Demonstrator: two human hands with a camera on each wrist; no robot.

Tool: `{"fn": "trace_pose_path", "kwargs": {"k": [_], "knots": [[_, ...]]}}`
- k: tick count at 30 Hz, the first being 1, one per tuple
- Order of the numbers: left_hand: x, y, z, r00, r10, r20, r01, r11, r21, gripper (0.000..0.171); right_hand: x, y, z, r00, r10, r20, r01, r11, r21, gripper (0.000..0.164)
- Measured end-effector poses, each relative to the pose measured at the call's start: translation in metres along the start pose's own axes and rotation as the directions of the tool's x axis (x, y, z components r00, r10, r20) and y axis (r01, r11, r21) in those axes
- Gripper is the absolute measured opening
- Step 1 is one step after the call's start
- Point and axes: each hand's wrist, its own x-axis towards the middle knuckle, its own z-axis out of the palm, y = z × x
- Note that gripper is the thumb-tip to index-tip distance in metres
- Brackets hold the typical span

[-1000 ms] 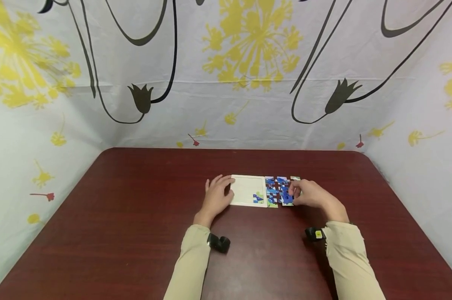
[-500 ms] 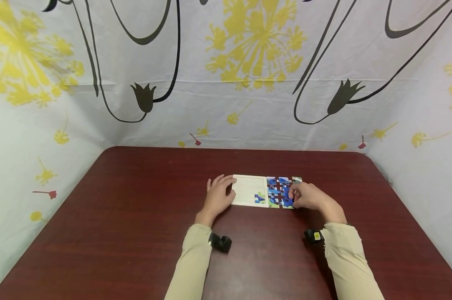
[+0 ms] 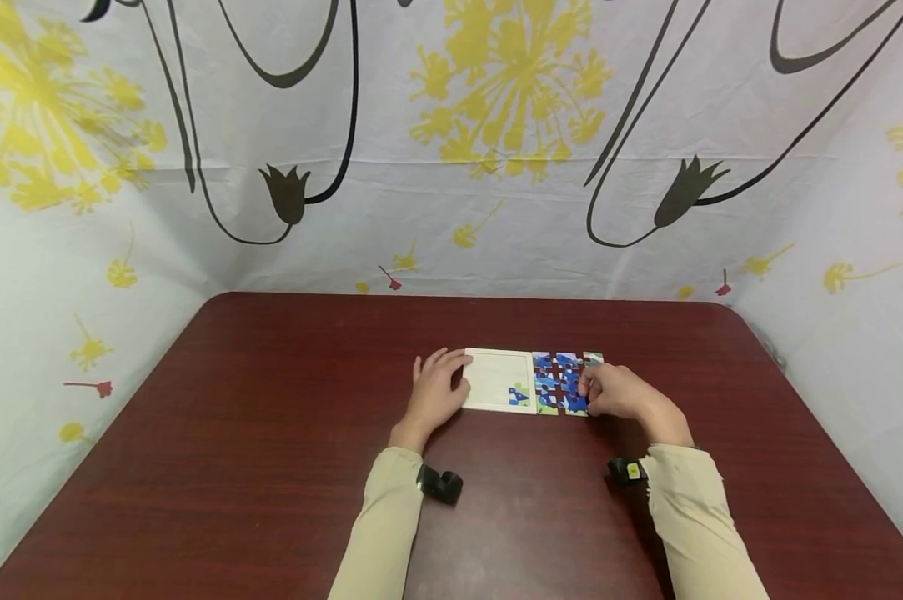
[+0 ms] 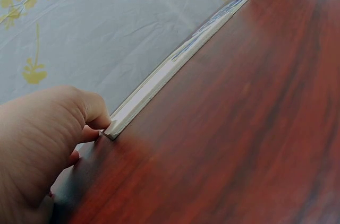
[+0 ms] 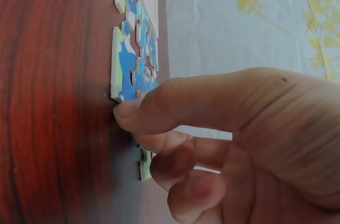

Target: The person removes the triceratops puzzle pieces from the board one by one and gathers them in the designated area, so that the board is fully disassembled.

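Observation:
A pale wooden puzzle tray (image 3: pixel 489 379) lies flat on the table, a few blue and green pieces (image 3: pixel 519 395) in its lower right corner. My left hand (image 3: pixel 438 392) rests against the tray's left edge, thumb and index finger touching it. The left wrist view shows a fingertip on the corner of the tray (image 4: pixel 143 94). Right of the tray lie several loose blue puzzle pieces (image 3: pixel 546 382) in loose columns. At their right side my right hand (image 3: pixel 625 394) pinches a blue puzzle piece (image 5: pixel 125 67) at its edge, thumb nearest in the right wrist view. The hand partly hides the rightmost pieces.
The dark red wooden table (image 3: pixel 271 400) spreads around the puzzle. Behind it hangs a white cloth (image 3: pixel 391 192) with yellow and dark flower prints. A black wrist camera (image 3: pixel 439 485) sits on the left sleeve, another (image 3: pixel 626 471) on the right.
The blue pieces under my right hand have shifted slightly toward the near side and closer to their left neighbours. My left hand stays at the tray's edge.

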Motion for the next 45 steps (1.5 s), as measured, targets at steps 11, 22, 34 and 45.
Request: {"fn": "trace_pose_path", "kwargs": {"k": [11,22,34,45], "knots": [[0.0,0.001,0.0,1.0,-0.007,0.001,0.007,1.0,0.006,0.037,-0.002,-0.016,-0.003,0.992,-0.083,-0.096,0.078,0.996,-0.052,0.014],[-0.001,-0.001,0.0,1.0,-0.006,-0.003,0.006,1.0,0.005,0.038,0.012,-0.055,0.023,0.968,-0.244,-0.053,0.239,0.968,-0.078,0.027],[0.0,0.0,0.002,1.0,0.0,-0.009,0.001,1.0,0.017,0.037,0.018,-0.054,0.041,0.973,-0.205,-0.104,0.197,0.977,-0.076,0.02],[0.001,-0.001,0.002,1.0,-0.002,-0.001,0.002,1.0,0.024,0.037,0.02,-0.052,0.041,0.965,-0.237,-0.114,0.233,0.971,-0.047,0.024]]}}
